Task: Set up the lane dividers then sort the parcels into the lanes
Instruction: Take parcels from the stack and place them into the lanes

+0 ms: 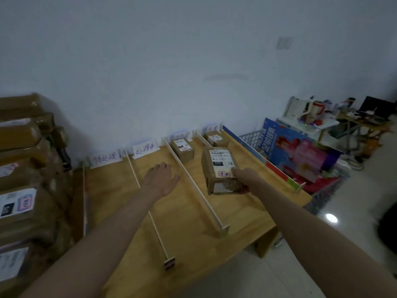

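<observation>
My right hand (243, 179) grips a brown cardboard parcel (219, 168) with a white label reading 070, held above the third lane of the wooden table (189, 239). My left hand (161, 178) hovers flat with loose fingers over the second lane, holding nothing. White dividers (193, 186) run front to back and split the table into lanes. One small parcel (182, 149) lies at the far end of the third lane, another (216, 139) at the far end of the fourth. Handwritten lane signs (144, 150) stand along the wall.
A stack of taped brown parcels (23, 179) fills the left side. To the right stands a wire basket (326, 196) with a blue and pink carton (300, 151). Behind it is a cluttered desk (365, 119). Pale tiled floor lies in front of the table.
</observation>
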`<state>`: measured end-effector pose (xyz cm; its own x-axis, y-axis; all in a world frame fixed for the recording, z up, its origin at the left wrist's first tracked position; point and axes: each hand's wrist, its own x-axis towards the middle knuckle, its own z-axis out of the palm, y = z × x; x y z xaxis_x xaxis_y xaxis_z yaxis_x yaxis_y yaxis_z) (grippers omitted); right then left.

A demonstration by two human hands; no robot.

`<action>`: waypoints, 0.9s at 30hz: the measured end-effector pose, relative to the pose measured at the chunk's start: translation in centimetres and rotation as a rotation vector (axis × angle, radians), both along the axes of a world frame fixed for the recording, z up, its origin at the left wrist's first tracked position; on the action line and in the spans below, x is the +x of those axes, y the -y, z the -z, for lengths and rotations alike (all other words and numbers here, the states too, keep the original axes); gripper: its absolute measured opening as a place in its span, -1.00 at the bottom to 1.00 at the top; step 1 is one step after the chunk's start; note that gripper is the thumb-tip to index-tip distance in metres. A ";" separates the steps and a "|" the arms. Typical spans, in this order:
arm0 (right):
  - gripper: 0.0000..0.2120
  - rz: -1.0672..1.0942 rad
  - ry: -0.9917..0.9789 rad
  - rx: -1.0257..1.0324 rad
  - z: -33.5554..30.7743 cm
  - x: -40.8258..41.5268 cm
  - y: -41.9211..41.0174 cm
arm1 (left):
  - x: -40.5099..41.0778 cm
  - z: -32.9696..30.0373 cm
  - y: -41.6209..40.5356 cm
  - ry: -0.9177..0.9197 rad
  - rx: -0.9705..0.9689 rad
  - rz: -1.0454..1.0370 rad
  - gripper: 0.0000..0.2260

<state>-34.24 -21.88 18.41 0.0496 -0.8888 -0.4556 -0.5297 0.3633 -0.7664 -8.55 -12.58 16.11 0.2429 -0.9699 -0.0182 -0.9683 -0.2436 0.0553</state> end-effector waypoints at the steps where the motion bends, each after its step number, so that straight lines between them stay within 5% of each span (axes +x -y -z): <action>1: -0.51 0.002 -0.017 -0.001 0.2 -1.6 0.8 | -1.6 0.2 0.9 -0.005 0.003 0.007 -0.47; 13: -0.56 0.031 -0.090 -0.011 3.8 -15.9 9.0 | -17.0 4.1 9.3 -0.046 0.034 0.014 -0.48; 27: -0.47 -0.037 -0.241 -0.073 6.8 -20.0 25.3 | -19.4 7.3 26.0 -0.050 0.015 -0.016 -0.52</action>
